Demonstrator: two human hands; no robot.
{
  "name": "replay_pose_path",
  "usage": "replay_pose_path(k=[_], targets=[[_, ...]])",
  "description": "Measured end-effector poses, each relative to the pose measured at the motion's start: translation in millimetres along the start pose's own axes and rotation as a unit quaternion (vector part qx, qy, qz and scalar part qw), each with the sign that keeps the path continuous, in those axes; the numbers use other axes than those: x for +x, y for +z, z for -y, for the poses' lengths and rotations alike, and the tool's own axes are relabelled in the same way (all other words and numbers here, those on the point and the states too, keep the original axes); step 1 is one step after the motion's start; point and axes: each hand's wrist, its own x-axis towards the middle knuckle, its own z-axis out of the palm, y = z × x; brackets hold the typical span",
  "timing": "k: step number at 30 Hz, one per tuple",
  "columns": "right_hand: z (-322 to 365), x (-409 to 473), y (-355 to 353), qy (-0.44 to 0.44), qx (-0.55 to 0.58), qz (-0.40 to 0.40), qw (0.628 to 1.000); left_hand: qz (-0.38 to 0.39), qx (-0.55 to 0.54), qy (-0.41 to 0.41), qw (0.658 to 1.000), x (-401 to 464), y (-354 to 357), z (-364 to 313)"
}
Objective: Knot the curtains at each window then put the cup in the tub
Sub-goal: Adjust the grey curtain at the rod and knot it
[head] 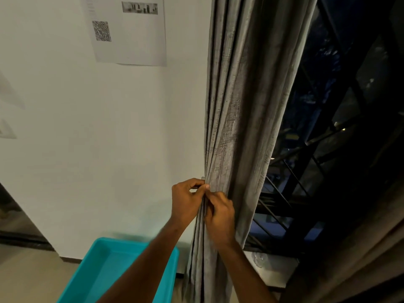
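Head view: grey curtain hanging gathered in folds at left edge of dark window, not knotted. Left hand at curtain's left edge, fingers curled, thumb and forefinger pinching a fold. Right hand just beside and slightly below, touching left hand, fingers curled into same bundle of folds, gripping fabric. Both forearms reaching up from bottom of frame, left one crossing over tub.

Teal tub on floor, below and left of hands, against white wall, just left of curtain's lower end. Rectangular, open top, interior showing bare teal bottom and walls; far right part hidden behind left forearm. No contents visible in the seen part.

Clear glass cup on window sill, right of curtain's lower part, well apart from tub, curtain between them. Faint and partly in shadow; cannot tell whether anything inside.

Black metal grille across window behind curtain. Second curtain, darker, at lower right edge. Printed paper sheet with QR code and small photo stuck on wall upper left. Pale switch plate at far left edge. Floor light, lower left.
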Motion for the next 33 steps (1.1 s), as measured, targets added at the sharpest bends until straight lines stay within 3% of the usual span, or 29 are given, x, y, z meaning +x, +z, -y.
replay_pose_path(k=[3,6,9,12,16,20,22,30,33], targets=[[-5,-8,-18,-0.033,-0.018,-0.084,0.996,-0.006,0.014,0.016,1.0,1,5,3],[-17,-8,-42,0.013,-0.015,-0.217,0.976,-0.018,0.006,0.008,1.0,1,7,7],[-30,5,-62,0.061,0.006,-0.269,0.961,-0.019,0.001,0.008,1.0,4,11,9],[-41,21,-70,0.112,0.047,-0.224,0.967,-0.017,0.007,0.006,1.0,5,15,9],[-36,17,-57,0.032,-0.028,-0.227,0.973,-0.02,0.007,0.006,1.0,4,19,10],[-36,17,-44,0.072,-0.006,-0.25,0.966,-0.036,0.007,0.013,0.999,3,20,10],[-31,17,-36,0.028,-0.048,-0.213,0.976,-0.037,0.011,0.013,0.999,3,20,9],[-12,7,-14,0.043,-0.02,-0.045,0.998,-0.034,-0.007,0.017,0.999,0,19,9],[-3,12,-12,0.041,-0.044,-0.031,0.998,-0.022,-0.021,0.021,0.999,-2,17,4]])
